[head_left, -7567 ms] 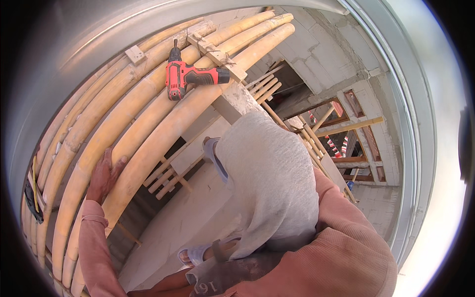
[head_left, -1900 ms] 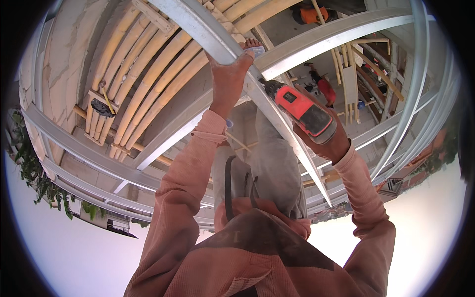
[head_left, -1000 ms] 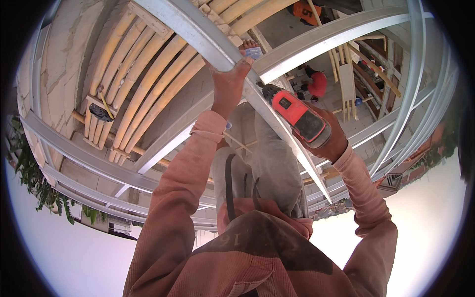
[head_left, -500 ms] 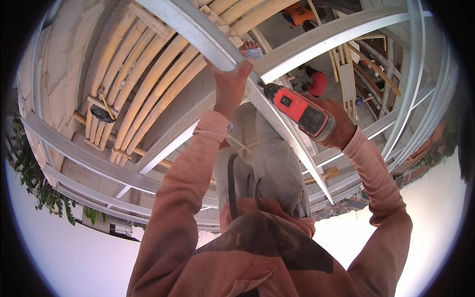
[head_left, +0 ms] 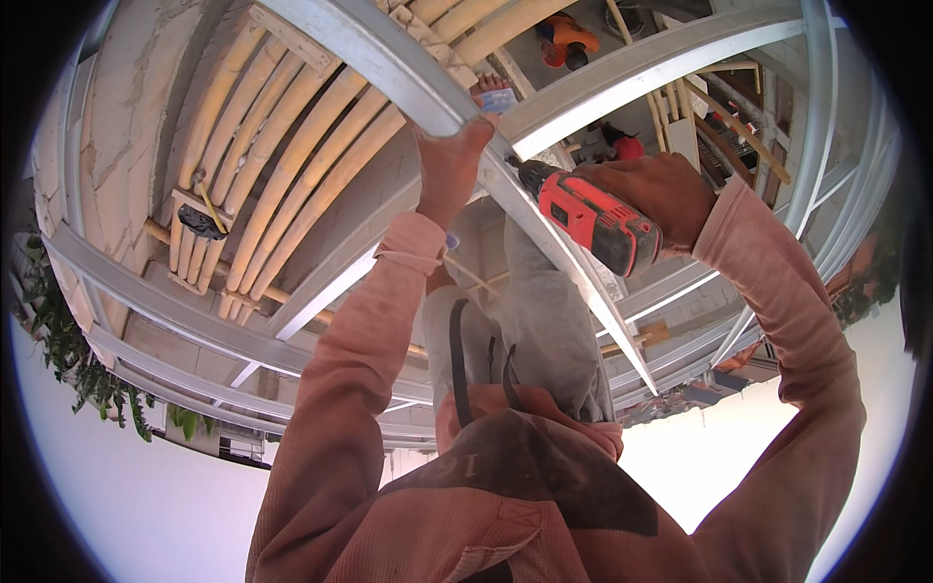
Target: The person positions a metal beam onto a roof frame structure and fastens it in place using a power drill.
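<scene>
My left hand [head_left: 451, 163] is wrapped round a long silver metal beam [head_left: 389, 66] where it meets a cross beam [head_left: 641, 85]. In my right hand [head_left: 666, 199] is a red and black cordless drill [head_left: 595, 223], its fingers closed round the grip. The drill's black chuck points up and left at the beam joint, just right of my left hand. Whether its tip touches the metal cannot be made out.
Bamboo poles [head_left: 309, 175] run in rows below the frame at left, with a dark bundle [head_left: 202, 222] on them. A person in orange [head_left: 566, 41] and another in red [head_left: 622, 146] are lower down. More metal beams [head_left: 185, 316] cross around me.
My right hand and elbow have shifted outward to the right, and the drill has rolled so more of its side shows. My left hand keeps its hold. The person in orange has moved.
</scene>
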`<move>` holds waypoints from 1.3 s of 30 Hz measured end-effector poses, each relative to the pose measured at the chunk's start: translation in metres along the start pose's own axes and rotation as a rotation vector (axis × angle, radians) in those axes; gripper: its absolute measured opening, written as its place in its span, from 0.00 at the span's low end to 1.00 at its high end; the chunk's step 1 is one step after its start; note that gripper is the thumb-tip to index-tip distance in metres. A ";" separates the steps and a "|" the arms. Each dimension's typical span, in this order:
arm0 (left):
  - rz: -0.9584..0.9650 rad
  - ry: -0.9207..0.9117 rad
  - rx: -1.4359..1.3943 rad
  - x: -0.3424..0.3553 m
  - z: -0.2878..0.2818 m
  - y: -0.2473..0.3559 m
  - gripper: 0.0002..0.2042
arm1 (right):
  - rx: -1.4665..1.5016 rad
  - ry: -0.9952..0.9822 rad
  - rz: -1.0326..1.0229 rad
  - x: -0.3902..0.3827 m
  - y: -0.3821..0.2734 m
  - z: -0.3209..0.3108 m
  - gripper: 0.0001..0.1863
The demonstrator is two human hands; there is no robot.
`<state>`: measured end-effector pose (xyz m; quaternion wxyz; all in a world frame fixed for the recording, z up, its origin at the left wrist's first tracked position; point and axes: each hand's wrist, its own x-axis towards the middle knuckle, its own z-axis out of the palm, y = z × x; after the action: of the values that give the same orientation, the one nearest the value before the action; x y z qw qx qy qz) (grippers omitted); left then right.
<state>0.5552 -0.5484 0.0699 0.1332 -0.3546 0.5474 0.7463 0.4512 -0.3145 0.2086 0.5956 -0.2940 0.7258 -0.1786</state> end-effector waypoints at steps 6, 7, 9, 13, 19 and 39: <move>-0.038 -0.048 0.078 0.003 -0.005 -0.003 0.16 | 0.001 0.041 -0.040 -0.001 0.000 0.006 0.32; -0.039 -0.049 0.078 0.002 -0.006 -0.002 0.16 | -0.029 0.035 -0.041 0.000 -0.002 0.005 0.33; -0.026 -0.050 0.086 0.002 -0.007 0.000 0.17 | -0.012 0.047 -0.037 -0.001 0.002 0.010 0.38; -0.037 -0.032 -0.003 -0.002 -0.001 0.004 0.17 | 0.086 0.133 -0.077 -0.005 0.001 0.018 0.51; -0.041 -0.026 -0.018 -0.003 0.000 0.006 0.16 | 0.052 0.189 -0.081 -0.007 0.007 0.030 0.54; -0.613 -0.638 0.765 0.041 -0.073 0.008 0.40 | 0.518 0.338 0.089 -0.010 -0.029 0.067 0.38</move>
<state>0.5494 -0.6254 0.0370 0.6197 -0.1811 0.5831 0.4931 0.5240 -0.3236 0.2186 0.5289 -0.0664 0.7571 -0.3776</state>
